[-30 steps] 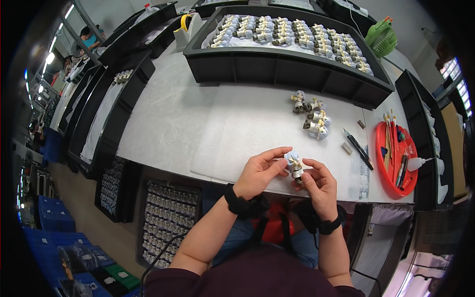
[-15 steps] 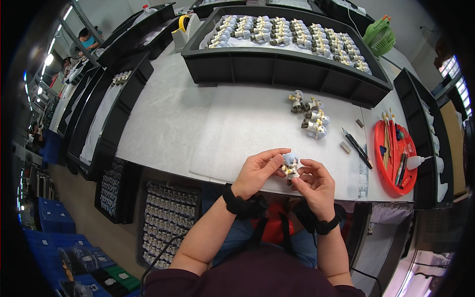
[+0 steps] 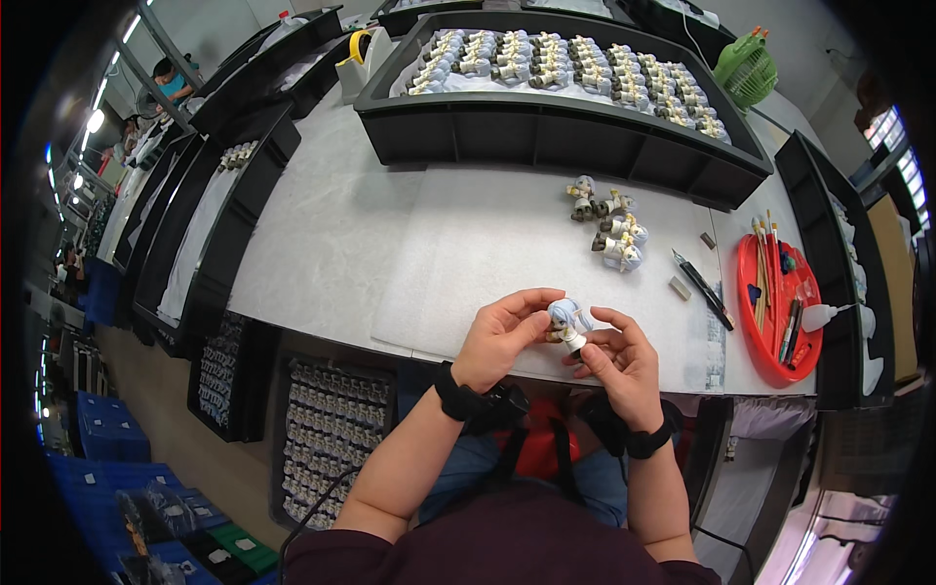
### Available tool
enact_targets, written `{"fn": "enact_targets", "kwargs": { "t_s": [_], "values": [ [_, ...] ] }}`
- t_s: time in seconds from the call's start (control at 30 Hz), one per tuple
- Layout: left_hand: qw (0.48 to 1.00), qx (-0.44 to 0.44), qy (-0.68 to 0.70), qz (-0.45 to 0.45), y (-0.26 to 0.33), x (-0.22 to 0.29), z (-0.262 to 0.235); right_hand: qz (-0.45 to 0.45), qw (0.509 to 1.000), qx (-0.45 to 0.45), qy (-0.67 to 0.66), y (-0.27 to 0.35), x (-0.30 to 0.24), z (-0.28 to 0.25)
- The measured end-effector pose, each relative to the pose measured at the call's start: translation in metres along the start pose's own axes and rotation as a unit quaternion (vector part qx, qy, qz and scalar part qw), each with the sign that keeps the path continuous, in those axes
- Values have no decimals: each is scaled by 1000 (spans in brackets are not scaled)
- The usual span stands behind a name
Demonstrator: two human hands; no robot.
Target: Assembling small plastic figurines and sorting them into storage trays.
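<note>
- Figurine (image 3: 565, 314) with pale blue hair and white-and-yellow clothes is held between two hands, well apart from the large black tray (image 3: 546, 141), on the person's side of it, over the near edge of the surface (image 3: 322, 224).
- Left hand (image 3: 495, 341) has its fingers (image 3: 532, 328) closed around the head side of the figurine; right hand (image 3: 624, 372) has its thumb and fingers gathered at the lower body, so only the small width of the toy is between them.
- Step in hand seems to me the turning of this one piece, perhaps for looking at it. The next move, I judge, calls for a light grip and steady support at the legs, so that the small parts are not bent.
- Compared with half a second ago, the head leans more to the left and the face shows less; both hands stay nearly in the same place.
- Four loose figurines (image 3: 627, 231) lie just before the large black tray, on its near side, as they did in the earlier frame.
- Farther to the right, also nearer than the large black tray, are a black pen-like tool (image 3: 704, 291) and a red tray (image 3: 760, 336) with brushes (image 3: 761, 263).
</note>
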State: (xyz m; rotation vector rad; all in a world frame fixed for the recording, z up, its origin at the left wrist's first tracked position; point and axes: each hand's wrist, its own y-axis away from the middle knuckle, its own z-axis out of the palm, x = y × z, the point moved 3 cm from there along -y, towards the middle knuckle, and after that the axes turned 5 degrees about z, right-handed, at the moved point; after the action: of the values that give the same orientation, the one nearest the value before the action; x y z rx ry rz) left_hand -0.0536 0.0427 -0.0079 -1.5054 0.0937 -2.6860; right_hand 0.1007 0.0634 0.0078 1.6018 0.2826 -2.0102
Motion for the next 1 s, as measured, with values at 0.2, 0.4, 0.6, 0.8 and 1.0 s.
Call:
{"fn": "enact_targets", "kwargs": {
  "t_s": [0.2, 0.4, 0.6, 0.8, 1.0],
  "values": [
    [998, -14, -52, -19, -1, 2, 4, -70, 997, 39, 22, -2, 5, -1],
    [998, -14, -57, 3, -2, 1, 3, -78, 996, 40, 25, -2, 5, -4],
    [999, -23, -44, -13, 0, -1, -1, -87, 994, 41, 45, 0, 4, -3],
    [998, -24, -51, -15, -1, 1, 1, -95, 993, 44, 48, 0, 5, -4],
    [999, -16, -36, -35, -2, -2, -3, -92, 993, 47, 48, -1, 4, -4]
  ]
}}
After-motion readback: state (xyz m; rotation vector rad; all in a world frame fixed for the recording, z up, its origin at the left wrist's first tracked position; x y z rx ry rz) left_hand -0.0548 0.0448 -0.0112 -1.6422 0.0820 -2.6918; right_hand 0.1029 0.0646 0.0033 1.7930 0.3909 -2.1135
